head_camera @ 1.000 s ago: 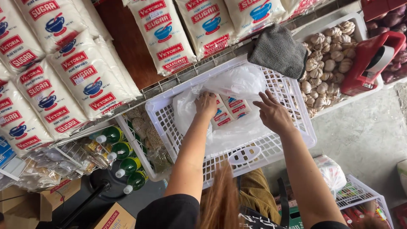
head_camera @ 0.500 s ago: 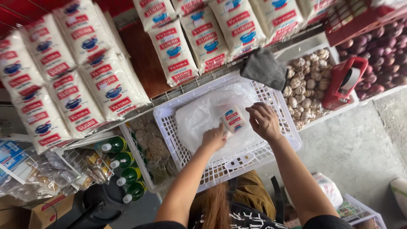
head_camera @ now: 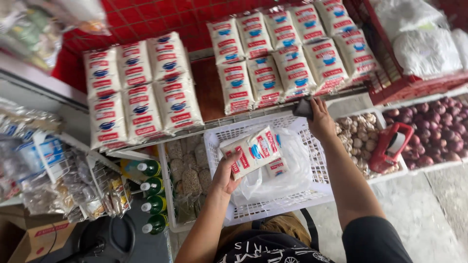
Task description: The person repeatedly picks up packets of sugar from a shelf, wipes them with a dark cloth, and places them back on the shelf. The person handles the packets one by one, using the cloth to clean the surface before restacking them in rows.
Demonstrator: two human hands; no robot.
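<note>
While the left hand (head_camera: 225,176) is gripping one white plastic packet with red and blue printing (head_camera: 251,152) by its lower end, fingers closed round the edge and thumb on its face, the packet is being held tilted above the white perforated plastic crate (head_camera: 273,207), apparently so that its front can be seen and it comes clear of the rest

Beneath it, a clear crumpled plastic bag (head_camera: 287,178) is lying open inside the crate, with a second matching packet (head_camera: 276,166) resting in it, the bag seemingly serving as the outer wrap for the lot

To the near left, green bottles with white caps (head_camera: 152,195) are standing in a wire rack, necks outward for easy picking

Farther on, the right hand (head_camera: 319,119) is reaching to the crate's far rim, fingers pinching a dark grey cloth (head_camera: 303,108) that is draped there

Right of that, a white tray of pale garlic bulbs (head_camera: 358,139) is carrying a red handled scoop (head_camera: 390,146), and a tray of purple onions (head_camera: 438,131) is sitting just beside it

Farthest, rows of identical white packets (head_camera: 141,92) are lying flat on the shelf, faces up and overlapping so each can be read
</note>
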